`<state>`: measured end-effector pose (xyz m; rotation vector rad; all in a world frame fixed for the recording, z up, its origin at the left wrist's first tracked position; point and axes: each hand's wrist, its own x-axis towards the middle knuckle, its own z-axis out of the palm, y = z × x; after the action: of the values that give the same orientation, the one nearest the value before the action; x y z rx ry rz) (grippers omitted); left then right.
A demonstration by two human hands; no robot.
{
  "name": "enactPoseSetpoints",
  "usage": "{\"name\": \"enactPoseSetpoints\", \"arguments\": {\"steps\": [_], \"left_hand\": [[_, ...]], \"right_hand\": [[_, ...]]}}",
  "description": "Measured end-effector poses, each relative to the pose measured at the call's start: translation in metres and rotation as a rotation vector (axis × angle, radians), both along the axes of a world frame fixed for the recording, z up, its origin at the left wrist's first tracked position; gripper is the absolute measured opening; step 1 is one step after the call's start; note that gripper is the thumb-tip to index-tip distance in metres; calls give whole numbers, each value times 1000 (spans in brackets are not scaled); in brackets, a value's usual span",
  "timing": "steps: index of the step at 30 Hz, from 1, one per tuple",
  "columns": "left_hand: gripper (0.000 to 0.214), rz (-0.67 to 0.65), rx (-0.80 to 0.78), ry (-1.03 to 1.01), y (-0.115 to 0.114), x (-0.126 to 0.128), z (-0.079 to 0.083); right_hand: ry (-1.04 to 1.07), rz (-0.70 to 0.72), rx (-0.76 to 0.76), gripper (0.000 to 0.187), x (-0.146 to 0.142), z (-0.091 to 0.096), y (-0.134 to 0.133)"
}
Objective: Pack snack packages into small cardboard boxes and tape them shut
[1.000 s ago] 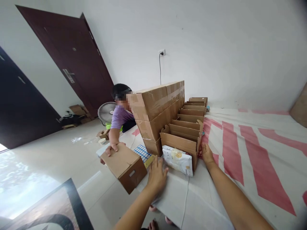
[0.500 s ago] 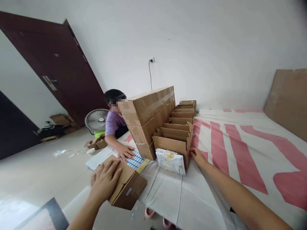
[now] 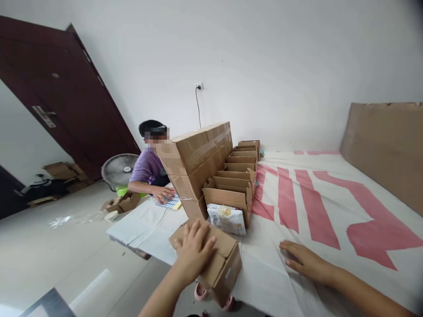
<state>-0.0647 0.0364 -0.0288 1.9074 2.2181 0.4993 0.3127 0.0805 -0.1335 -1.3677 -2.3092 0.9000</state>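
Observation:
My left hand [image 3: 194, 251] lies across the top of a closed cardboard box [image 3: 228, 264], fingers spread over its lid and gripping it. That box stands at the near table edge, with a small white label on its end. My right hand [image 3: 304, 259] is open over the white-and-pink cloth, touching no box. Ahead of the two hands runs a row of open cardboard boxes [image 3: 228, 196]. A white printed pouch [image 3: 226, 219] leans against the front one.
Taped cartons [image 3: 194, 154] are stacked left of the row. Behind them a person in a purple shirt [image 3: 145, 167] has a hand on a label sheet [image 3: 170, 202]. A fan [image 3: 120, 171] stands on the floor. A large cardboard panel [image 3: 386, 149] rises at the right.
My left hand has brought the closed box rightward, nearer the pouch. My right hand has come away from the front open box, back toward me. The view has turned slightly right.

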Motion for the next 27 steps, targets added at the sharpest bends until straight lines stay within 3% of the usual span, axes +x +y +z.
{"name": "enactPoseSetpoints", "arguments": {"steps": [5,10,13,16,19,22,27], "left_hand": [[40,-14,105,-159,0,58,-4],[45,-97,50,-121,-5,84,0],[42,-222,48,12,-6,74,12],[35,-391,102,74,0,46,21],[32,-397,147,85,12,18,18],[34,-353,189,58,19,13,6],[37,-242,243,102,15,35,-3]], "right_hand": [[-102,-73,57,51,22,-6,-28],[-113,-102,226,45,27,-28,-49],[-151,-133,392,46,27,-43,-53],[-191,-118,581,47,29,-51,-54],[-219,-110,683,44,28,-51,-55],[-226,-111,670,41,25,-42,-58],[-242,-64,490,42,25,-16,-60]]}}
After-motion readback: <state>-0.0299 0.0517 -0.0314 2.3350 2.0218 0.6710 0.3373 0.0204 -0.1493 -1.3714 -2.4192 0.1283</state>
